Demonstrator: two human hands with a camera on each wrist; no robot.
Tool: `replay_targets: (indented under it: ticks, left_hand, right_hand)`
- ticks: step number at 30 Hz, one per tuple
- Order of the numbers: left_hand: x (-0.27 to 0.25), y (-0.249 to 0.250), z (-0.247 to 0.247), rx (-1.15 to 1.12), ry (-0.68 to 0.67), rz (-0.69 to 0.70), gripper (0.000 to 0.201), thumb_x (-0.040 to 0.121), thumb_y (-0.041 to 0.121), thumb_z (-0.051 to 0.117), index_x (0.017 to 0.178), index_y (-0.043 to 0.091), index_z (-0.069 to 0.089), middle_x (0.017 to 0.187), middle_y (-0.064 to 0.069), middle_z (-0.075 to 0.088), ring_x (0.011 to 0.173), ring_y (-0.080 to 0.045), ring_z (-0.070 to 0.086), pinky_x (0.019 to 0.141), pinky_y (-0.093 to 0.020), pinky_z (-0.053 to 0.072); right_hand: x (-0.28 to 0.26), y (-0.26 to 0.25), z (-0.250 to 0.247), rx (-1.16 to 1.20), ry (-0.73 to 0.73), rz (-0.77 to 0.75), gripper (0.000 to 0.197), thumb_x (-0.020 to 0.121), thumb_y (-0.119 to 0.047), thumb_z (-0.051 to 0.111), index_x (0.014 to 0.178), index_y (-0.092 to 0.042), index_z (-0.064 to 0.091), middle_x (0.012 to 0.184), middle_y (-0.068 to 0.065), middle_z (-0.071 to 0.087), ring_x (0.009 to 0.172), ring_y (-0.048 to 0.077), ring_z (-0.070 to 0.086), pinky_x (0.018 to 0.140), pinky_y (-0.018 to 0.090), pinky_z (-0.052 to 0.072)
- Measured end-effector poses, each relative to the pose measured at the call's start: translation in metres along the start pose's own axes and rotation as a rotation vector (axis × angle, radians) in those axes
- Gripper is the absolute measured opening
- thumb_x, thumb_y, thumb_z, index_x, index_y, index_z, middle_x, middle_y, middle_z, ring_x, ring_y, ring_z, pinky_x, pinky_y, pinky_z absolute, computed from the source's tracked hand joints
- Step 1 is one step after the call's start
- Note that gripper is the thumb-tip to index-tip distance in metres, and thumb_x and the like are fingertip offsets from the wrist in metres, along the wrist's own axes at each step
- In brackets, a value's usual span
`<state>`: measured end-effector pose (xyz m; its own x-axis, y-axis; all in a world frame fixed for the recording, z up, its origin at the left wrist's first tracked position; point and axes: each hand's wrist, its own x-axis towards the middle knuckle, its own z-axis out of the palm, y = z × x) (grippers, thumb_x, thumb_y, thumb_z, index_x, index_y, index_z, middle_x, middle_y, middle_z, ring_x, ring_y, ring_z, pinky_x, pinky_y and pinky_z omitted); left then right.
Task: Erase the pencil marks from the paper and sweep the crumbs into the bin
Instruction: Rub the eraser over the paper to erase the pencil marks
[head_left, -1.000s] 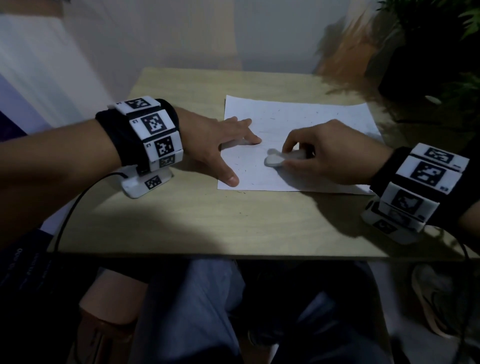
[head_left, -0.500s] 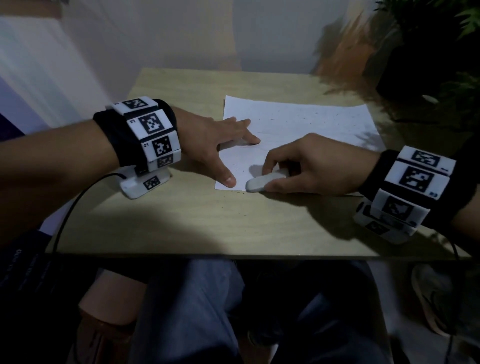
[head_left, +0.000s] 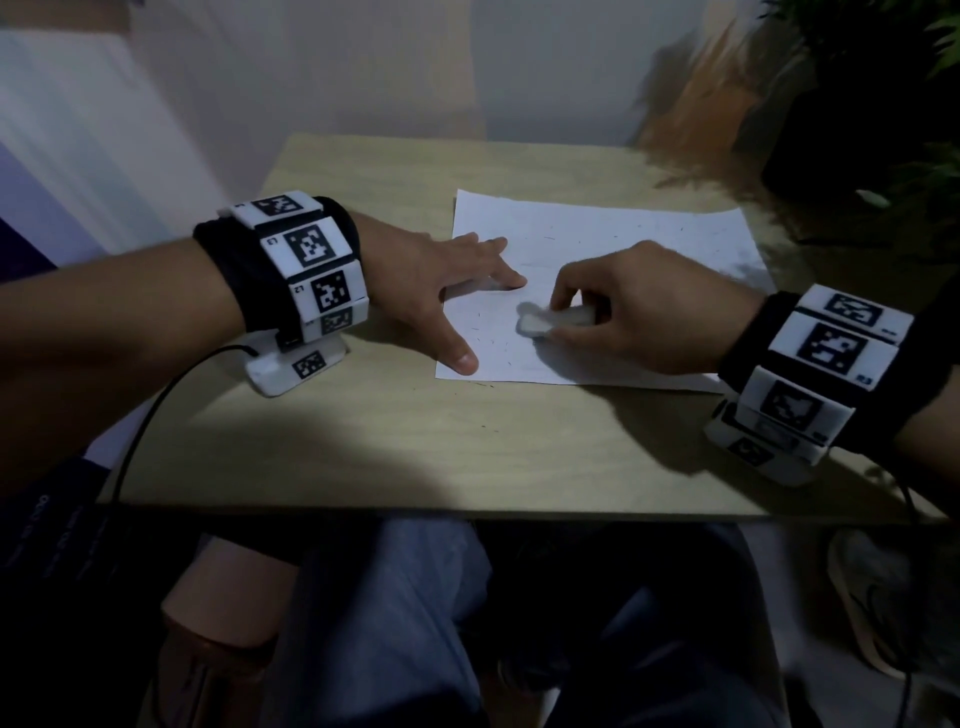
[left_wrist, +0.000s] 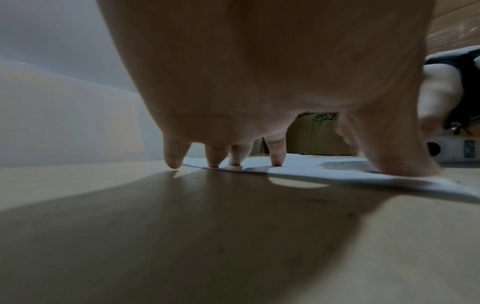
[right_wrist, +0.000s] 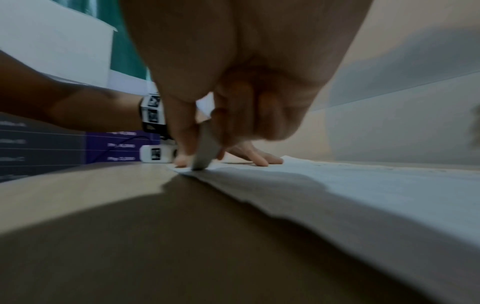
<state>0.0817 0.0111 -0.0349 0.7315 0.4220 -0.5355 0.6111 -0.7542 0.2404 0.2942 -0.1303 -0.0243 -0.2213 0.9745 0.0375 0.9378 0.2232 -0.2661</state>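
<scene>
The right hand (head_left: 654, 306) had its thumb and curled fingers pinched round a white eraser (head_left: 550, 318), holding it tilted so that one end pressed on the paper (head_left: 597, 244); that low angle probably let the eraser's edge bite on the pencil marks. The left hand (head_left: 441, 280) lay spread and flat, holding nothing, its straight fingertips (left_wrist: 276, 160) and thumb pressed on the sheet's left edge, most likely to keep the paper from sliding or creasing under the rubbing. The eraser sat in the sheet's near-left part, close to the left thumb. Short dark eraser crumbs (head_left: 491, 338) lay scattered over the paper there, a few on the wooden tabletop (head_left: 415, 447) just beyond its near edge. No bin showed in any view, so sweeping seemed not yet begun.
</scene>
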Motion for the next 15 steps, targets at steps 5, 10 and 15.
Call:
replay_targets:
  ticks: [5,10,15]
  left_hand:
    - [-0.003,0.008,0.001,0.032,0.020,-0.021,0.106,0.067,0.085,0.065,0.153,0.055,0.010,0.166,0.021,-0.017,0.152,-0.003,-0.019,0.127,-0.047,-0.005]
    - [-0.001,0.009,0.000,0.025,0.023,-0.005,0.110,0.066,0.081,0.069,0.155,0.051,0.011,0.167,0.019,-0.017,0.151,-0.004,-0.023,0.127,-0.046,-0.005]
    - [-0.002,0.009,-0.001,0.033,-0.006,0.007,0.107,0.072,0.079,0.069,0.155,0.052,0.008,0.164,0.025,-0.020,0.150,-0.003,-0.025,0.127,-0.047,-0.004]
  right_hand:
    - [-0.005,-0.008,-0.004,0.107,-0.203,-0.069,0.029,0.081,-0.059,0.065,0.096,-0.034,0.069,0.066,-0.012,0.061,0.065,0.004,0.056,0.057,0.021,0.039]
    - [-0.001,0.001,0.000,0.019,-0.052,-0.043,0.048,0.078,-0.070,0.053,0.094,-0.028,0.069,0.066,-0.009,0.062,0.064,0.005,0.056,0.056,0.024,0.040]
    - [0.000,0.003,0.000,0.049,-0.122,-0.030,0.030,0.086,-0.059,0.062,0.098,-0.032,0.070,0.068,-0.013,0.060,0.065,0.002,0.055,0.061,0.024,0.038]
